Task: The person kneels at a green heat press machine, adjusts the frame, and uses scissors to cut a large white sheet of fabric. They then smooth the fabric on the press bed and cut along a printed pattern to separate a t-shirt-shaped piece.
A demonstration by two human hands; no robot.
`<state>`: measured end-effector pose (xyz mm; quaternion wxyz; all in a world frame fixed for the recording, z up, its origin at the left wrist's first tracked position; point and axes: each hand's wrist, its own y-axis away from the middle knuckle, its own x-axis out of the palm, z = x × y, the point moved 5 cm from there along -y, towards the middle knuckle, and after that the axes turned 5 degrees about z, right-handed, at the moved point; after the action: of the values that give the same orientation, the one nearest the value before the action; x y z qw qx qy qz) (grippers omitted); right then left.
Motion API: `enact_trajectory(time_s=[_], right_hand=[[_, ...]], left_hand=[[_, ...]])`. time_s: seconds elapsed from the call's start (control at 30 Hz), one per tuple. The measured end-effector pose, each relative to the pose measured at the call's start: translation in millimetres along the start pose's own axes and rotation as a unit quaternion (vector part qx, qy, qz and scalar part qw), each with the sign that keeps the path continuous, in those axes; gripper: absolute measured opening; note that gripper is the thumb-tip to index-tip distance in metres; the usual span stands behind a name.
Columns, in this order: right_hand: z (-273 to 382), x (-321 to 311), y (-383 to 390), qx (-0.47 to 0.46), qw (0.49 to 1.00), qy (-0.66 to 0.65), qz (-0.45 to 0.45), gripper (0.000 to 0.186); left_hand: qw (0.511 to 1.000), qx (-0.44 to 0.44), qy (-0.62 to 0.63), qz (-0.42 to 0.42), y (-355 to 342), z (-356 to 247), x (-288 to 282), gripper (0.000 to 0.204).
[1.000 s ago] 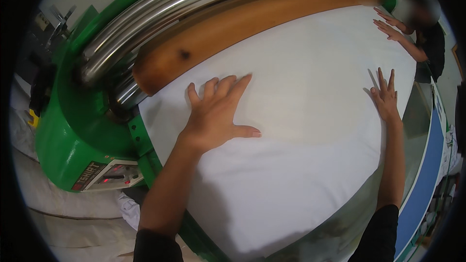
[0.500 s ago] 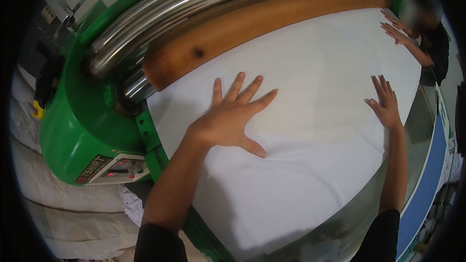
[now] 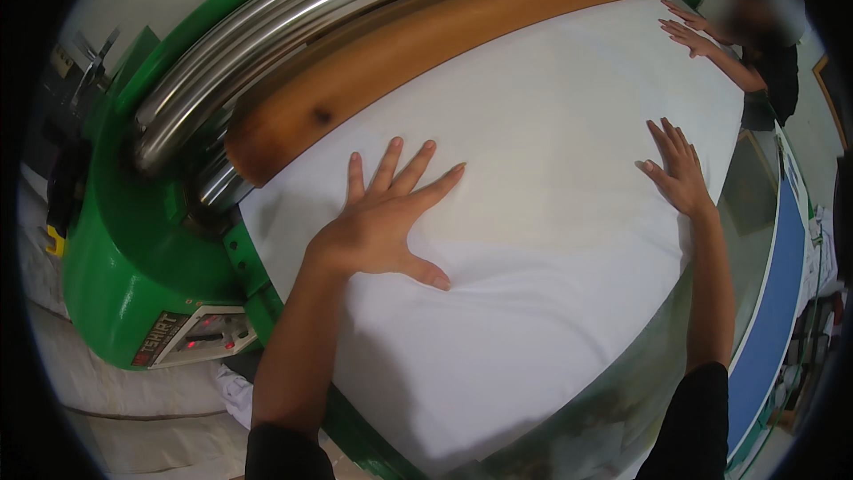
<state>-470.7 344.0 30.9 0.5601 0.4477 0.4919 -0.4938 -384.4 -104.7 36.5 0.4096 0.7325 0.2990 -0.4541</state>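
Note:
A wide white fabric sheet [image 3: 533, 187] lies spread in front of a long brown padded roller [image 3: 426, 44], its far edge meeting the roller's underside. My left hand [image 3: 382, 222] rests flat on the sheet, fingers spread wide, below the roller's left end. Soft creases run in the cloth from beside its thumb. At the sheet's right side my right hand [image 3: 680, 169] lies palm down, fingers stretched out and thumb apart. Neither hand grips anything. Beyond it, at the far right corner, a co-worker's hands [image 3: 689, 33] also lie on the cloth.
Shiny metal rollers [image 3: 293, 31] run above the brown one within a green machine housing [image 3: 115, 249]. A control panel [image 3: 204, 335] with red lights sits on its left end. A blue-edged board [image 3: 769, 302] borders the right. The co-worker [image 3: 769, 62] stands at the far right.
The whole view has shifted, so the machine and both arms appear further left. My hands keep nearly the same places on the cloth, still flat.

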Motion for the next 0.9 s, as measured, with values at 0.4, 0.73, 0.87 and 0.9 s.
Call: enact_trajectory(time_s=[0.4,0.73,0.87,0.9], right_hand=[[34,-17,2,-0.064,0.983,-0.167,-0.03,0.06],[48,12,8,0.067,0.994,0.05,-0.07,0.092],[53,9,6,0.085,0.995,0.044,0.025,0.095],[52,9,7,0.085,0.995,0.046,0.026,0.096]], left_hand=[[0.983,-0.089,0.077,-0.14,-17,-13,-1,0.104],[0.989,-0.017,0.004,-0.15,-15,-35,9,0.115],[0.998,-0.002,-0.007,-0.07,-12,-35,13,0.115],[0.998,-0.001,-0.008,-0.065,-11,-36,12,0.115]])
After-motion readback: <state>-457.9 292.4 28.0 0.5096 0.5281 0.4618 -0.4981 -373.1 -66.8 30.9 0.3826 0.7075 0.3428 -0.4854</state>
